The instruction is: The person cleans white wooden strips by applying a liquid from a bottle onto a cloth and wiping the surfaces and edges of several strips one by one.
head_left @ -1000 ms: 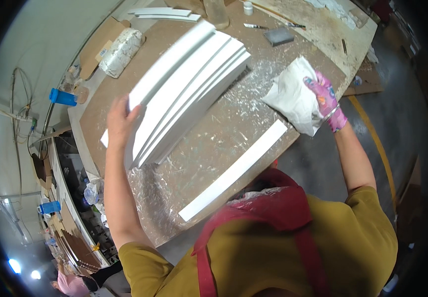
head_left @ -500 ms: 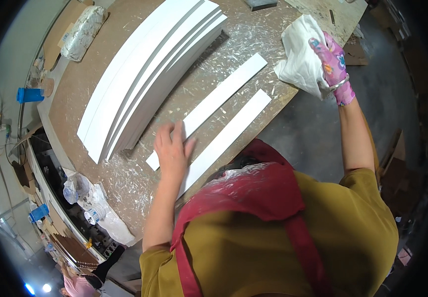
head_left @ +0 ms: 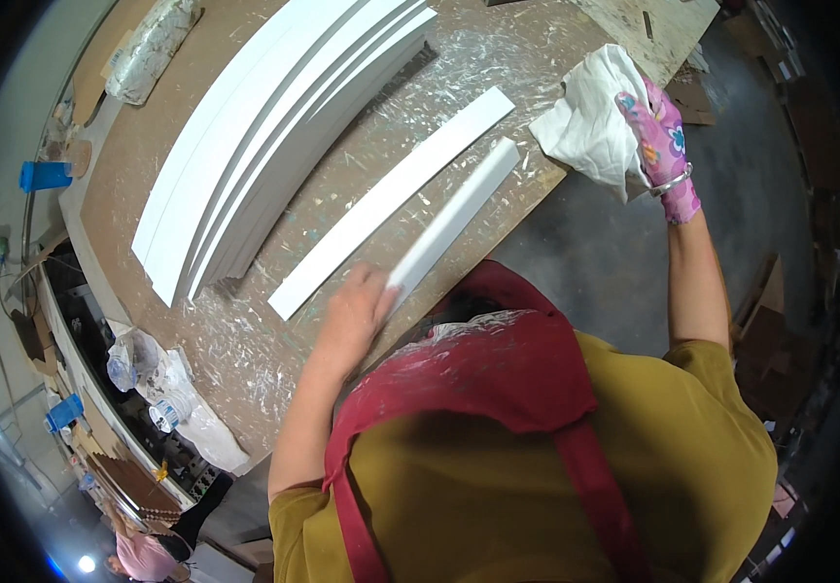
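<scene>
Two narrow white strips lie at the near side of the worktable. My bare left hand point(head_left: 357, 303) has its fingers closed around the lower end of the nearer white strip point(head_left: 459, 216), which is turned up so a side edge shows. The other white strip point(head_left: 396, 199) lies flat just beyond it, apart from my hand. My right hand point(head_left: 663, 146), in a pink flowered glove, holds a bunched white cloth point(head_left: 595, 121) over the table's right edge. Behind the strips stands a stack of long white curved boards point(head_left: 274, 146).
The brown worktable point(head_left: 235, 379) is smeared with white flecks. At its far left lies a plastic-wrapped roll point(head_left: 153, 53). Blue containers point(head_left: 46, 176) and a white tub point(head_left: 167, 413) stand along the left side. A person in pink point(head_left: 143, 556) is at the lower left.
My left hand has moved from the farther strip to the nearer one and tipped it onto its side. My right hand with the cloth has shifted only slightly.
</scene>
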`<state>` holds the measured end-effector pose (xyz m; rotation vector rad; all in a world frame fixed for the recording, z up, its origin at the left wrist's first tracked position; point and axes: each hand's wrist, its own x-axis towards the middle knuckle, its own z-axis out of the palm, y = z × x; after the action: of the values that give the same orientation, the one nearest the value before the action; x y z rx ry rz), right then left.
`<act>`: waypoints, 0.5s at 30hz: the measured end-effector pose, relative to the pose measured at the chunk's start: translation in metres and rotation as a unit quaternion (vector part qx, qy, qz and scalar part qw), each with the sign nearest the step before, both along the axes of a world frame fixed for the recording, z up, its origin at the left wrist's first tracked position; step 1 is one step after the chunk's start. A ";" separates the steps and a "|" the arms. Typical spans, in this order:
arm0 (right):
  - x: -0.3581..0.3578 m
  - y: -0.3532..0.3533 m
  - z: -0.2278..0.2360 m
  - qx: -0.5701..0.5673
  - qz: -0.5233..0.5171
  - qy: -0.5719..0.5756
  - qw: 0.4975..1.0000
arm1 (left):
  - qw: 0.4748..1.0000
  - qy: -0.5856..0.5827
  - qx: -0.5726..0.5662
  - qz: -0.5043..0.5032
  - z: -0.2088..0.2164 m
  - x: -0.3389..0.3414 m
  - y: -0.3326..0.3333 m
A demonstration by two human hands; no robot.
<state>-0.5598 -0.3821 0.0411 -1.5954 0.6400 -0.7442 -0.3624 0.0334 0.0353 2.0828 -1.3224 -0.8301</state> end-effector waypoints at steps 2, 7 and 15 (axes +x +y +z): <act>-0.008 -0.002 -0.003 -0.039 -0.017 0.038 0.998 | 0.986 -0.150 0.047 0.054 0.003 -0.001 -0.006; 0.000 0.028 0.022 -0.053 -0.055 0.065 0.995 | 0.979 -0.187 -0.035 0.069 -0.020 -0.021 0.004; 0.094 0.100 0.046 -0.595 0.080 0.229 0.766 | 0.978 -0.175 -0.088 0.067 -0.026 -0.030 -0.019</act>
<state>-0.4657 -0.2822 0.0871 -3.0432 0.3157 -0.6378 -0.3925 0.0142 0.0092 2.2117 -1.3559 -0.2837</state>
